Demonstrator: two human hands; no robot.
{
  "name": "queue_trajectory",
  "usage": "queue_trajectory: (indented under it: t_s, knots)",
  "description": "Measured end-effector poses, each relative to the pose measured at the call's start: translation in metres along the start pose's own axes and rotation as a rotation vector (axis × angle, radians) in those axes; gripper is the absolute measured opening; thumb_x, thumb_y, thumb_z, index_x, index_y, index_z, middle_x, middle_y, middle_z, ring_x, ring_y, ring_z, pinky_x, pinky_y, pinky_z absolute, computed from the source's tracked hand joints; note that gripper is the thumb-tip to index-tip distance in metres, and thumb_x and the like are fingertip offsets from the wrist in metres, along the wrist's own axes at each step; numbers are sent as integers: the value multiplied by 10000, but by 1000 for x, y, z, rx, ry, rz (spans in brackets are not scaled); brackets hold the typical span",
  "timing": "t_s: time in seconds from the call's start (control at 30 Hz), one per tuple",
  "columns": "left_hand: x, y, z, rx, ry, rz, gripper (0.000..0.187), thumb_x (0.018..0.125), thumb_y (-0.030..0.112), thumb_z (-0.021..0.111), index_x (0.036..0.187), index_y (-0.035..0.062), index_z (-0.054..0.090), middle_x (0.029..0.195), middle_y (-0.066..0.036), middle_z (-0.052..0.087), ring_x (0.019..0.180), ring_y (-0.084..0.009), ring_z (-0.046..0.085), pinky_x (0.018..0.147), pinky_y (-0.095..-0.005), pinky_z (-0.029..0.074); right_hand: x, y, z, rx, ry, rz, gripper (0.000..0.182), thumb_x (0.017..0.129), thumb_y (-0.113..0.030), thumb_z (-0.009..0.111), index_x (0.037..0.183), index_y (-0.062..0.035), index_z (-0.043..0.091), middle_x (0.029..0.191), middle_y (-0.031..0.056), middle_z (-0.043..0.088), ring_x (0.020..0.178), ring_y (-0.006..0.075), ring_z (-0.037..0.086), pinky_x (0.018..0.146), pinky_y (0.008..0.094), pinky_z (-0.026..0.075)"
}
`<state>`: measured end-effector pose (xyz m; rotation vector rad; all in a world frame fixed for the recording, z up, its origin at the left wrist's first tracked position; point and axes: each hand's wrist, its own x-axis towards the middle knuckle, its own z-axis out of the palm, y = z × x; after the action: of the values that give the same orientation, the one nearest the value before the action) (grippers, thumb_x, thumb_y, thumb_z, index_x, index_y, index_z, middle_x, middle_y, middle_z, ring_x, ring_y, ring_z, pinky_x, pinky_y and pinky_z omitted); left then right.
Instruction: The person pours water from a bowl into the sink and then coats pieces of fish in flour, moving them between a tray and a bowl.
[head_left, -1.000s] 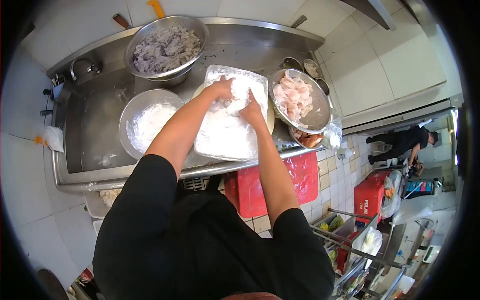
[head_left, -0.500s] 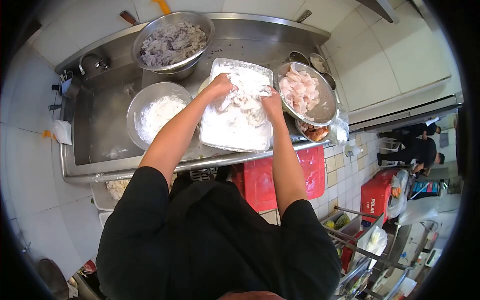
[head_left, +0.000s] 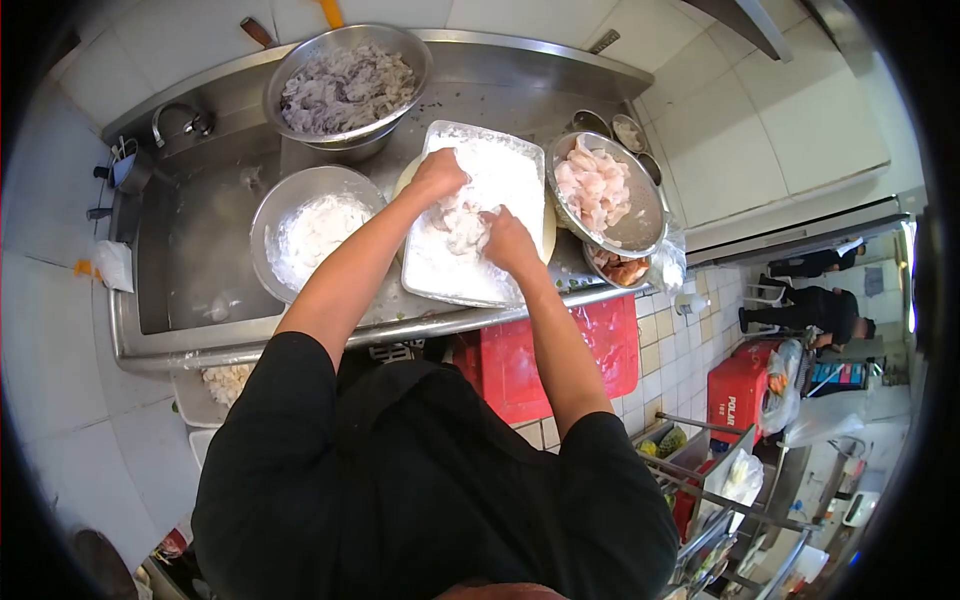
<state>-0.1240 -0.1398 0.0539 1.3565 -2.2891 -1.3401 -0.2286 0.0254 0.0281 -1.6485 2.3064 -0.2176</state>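
A white rectangular tray [head_left: 420,272] of white powder, looking like flour, sits tilted on the steel counter. Powder-coated pieces [head_left: 462,232] lie bunched in its middle. My left hand [head_left: 442,174] is curled closed at the tray's upper left, its fingertips in the powder; whatever it grips is hidden. Lower right of it, my right hand [head_left: 508,240] has its fingers bent around the edge of the coated pieces. To the left stands a bowl [head_left: 262,235] with more white-coated pieces. On the right is a metal bowl [head_left: 650,215] of pale pink raw meat slices [head_left: 597,185].
A large steel bowl [head_left: 418,80] of greyish shredded food stands at the back, beside the sink [head_left: 200,260]. Below the meat bowl is a container of reddish-brown pieces [head_left: 620,268]. A red lid or bin [head_left: 560,365] lies beneath the counter edge. Two people [head_left: 825,310] are far right.
My right hand has moved down and left, from the tray's right edge to the coated pieces. My left hand has shifted slightly and curled closed. The coated pieces sit lower and more to the left.
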Motion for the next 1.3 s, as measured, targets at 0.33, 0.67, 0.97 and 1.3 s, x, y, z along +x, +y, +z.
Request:
queue_trajectory:
  t_s: [0.33, 0.67, 0.97, 1.3]
  knots:
    - [22, -32, 0, 21, -56, 70, 374, 797, 164, 583, 1061, -100, 583, 1095, -302, 598, 1017, -398, 599, 855, -417, 478, 9, 14, -35, 308, 242, 128, 402, 727, -110, 639, 1107, 21, 631, 1008, 274, 637, 967, 353, 628, 882, 371, 479]
    - [26, -29, -5, -648, -167, 40, 225, 884, 74, 513, 1051, -62, 578, 979, -137, 646, 923, -243, 623, 779, -330, 495, 33, 27, -3, 1619, 217, 306, 363, 888, -101, 517, 1232, 15, 528, 1098, 119, 628, 966, 216, 625, 816, 352, 521]
    - [10, 18, 6, -61, 161, 256, 249, 749, 111, 644, 908, -80, 630, 931, -262, 649, 864, -370, 653, 731, -422, 513, 47, 11, -8, 1619, 223, 249, 257, 875, -65, 537, 1117, 18, 560, 1021, 98, 635, 831, 182, 626, 687, 299, 517]
    - [11, -13, 2, 464, -253, 361, 308, 752, 26, 542, 1031, -88, 607, 1015, -293, 624, 966, -392, 614, 817, -415, 488, 19, 10, 7, 363, 72, 135, 507, 714, -16, 596, 1217, 21, 551, 1052, 273, 626, 1023, 366, 605, 883, 378, 476]
